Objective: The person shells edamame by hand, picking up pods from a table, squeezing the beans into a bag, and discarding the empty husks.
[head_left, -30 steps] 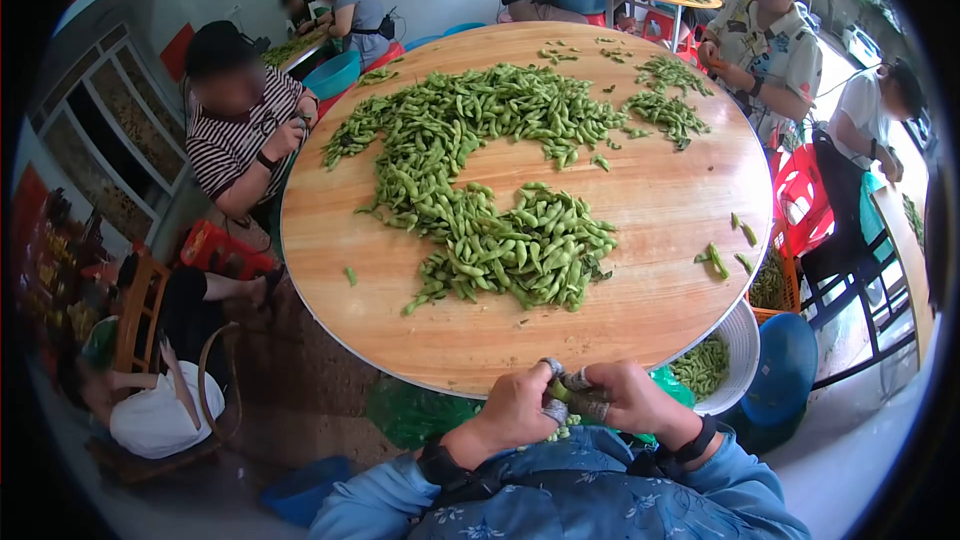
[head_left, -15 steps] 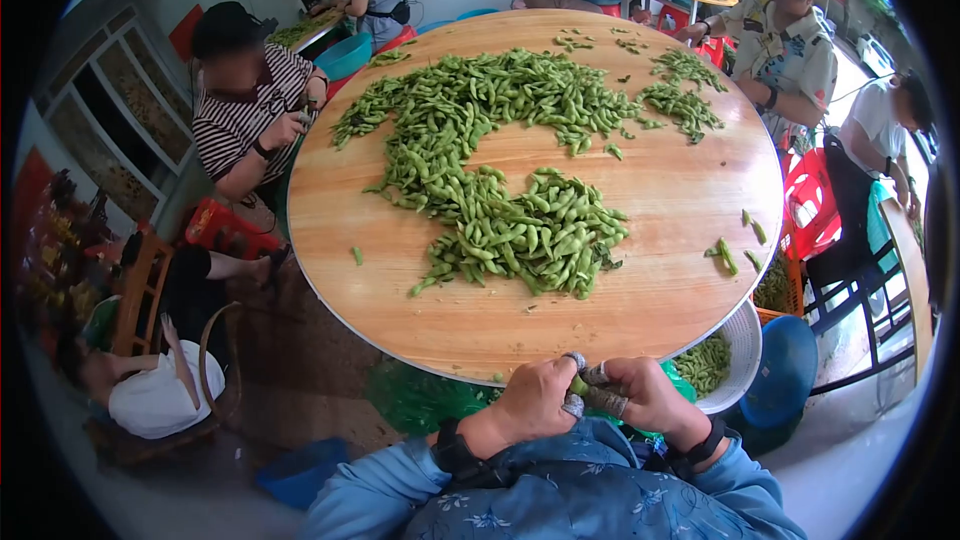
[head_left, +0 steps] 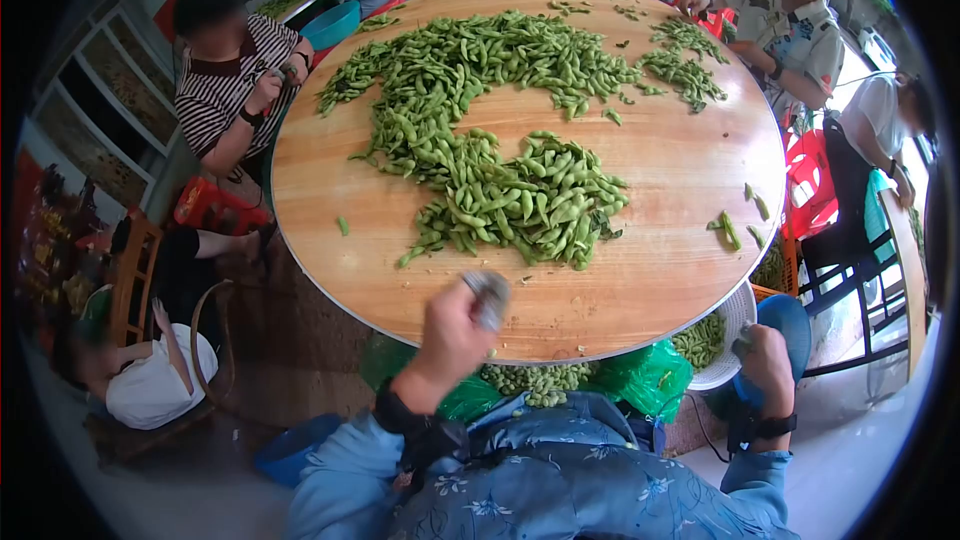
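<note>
My left hand [head_left: 455,325] is over the near edge of the round wooden table [head_left: 400,285], just below the pile of green bean pods [head_left: 530,205]; motion smears its wrapped fingertips. Out to the right, my right hand [head_left: 765,360] hangs beside the white basket [head_left: 738,320] of pods, its fingers curled and wrapped at the tips. Whatever it holds, if anything, is hidden. In front of my body, shelled beans [head_left: 540,382] lie between green plastic bags [head_left: 645,376].
A person in stripes [head_left: 240,70] is at the table's left, another in a patterned shirt [head_left: 795,40] at its right. A blue stool [head_left: 785,325] stands beside the basket. A blue basin [head_left: 295,448] lies on the floor at lower left.
My hands, together around a green pod before, have parted. The left moved up and left over the table edge, the right moved right towards the basket. The beans in front of me have come into view.
</note>
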### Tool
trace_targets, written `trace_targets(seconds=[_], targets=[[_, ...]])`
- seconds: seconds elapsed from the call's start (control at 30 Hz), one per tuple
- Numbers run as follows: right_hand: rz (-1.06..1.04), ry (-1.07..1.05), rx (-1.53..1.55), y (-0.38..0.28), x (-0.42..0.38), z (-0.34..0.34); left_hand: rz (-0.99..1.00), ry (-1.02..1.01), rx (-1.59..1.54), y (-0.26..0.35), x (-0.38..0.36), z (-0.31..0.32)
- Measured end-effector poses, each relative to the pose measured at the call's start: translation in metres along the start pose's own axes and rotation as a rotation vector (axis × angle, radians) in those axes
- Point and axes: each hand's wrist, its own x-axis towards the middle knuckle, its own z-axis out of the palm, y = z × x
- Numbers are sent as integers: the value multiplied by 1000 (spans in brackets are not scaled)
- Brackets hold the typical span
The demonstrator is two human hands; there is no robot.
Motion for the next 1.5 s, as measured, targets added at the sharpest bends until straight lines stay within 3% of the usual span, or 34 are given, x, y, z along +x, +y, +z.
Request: trace_targets(seconds=[0.07, 0.13, 0.17, 0.23, 0.43, 0.57, 0.67, 0.8, 0.93, 1.0, 1.1, 1.2, 1.23, 1.3, 1.43, 1.5], targets=[[9, 39, 0, 10, 2, 0, -130, 157, 66, -21, 32, -12], [-148, 183, 13, -9, 5, -15, -355, 175, -42, -30, 57, -16], [-143, 181, 11, -22, 5, -23, -358, 170, -43, -37, 66, -15], [46, 150, 201, -45, 6, -32, -291, 146, 276, -57, 80, -14], [-32, -107, 845, -126, 13, -27, -308, 63, 593, -41, 88, -8], [-191, -305, 831, -168, 26, -5, -328, 0, 740, -22, 81, -6], [-319, -313, 870, -188, 31, 12, -318, 10, 798, -20, 86, -3], [-320, -352, 891, -189, 32, 24, -270, 33, 850, -34, 94, -2], [-258, -359, 1059, -185, 29, 32, -273, -4, 773, -41, 93, -10], [-194, -449, 1071, -182, 31, 32, -190, 100, 759, -46, 85, -18], [-245, -418, 1090, -187, 35, 38, -48, 151, 754, -43, 65, -30], [-288, -457, 1210, -201, 38, 43, -186, -12, -16, -31, 43, -30], [-278, -452, 1213, -206, 39, 45, -188, -22, -17, -20, 33, -23], [-292, -496, 1284, -216, 43, 47, -352, -88, -371, 6, 13, -8], [-203, -576, 1376, -221, 43, 45, -255, -272, -283, 12, -11, 7], [-140, -576, 1409, -220, 40, 42, 7, -243, -39, 12, -17, 15]])
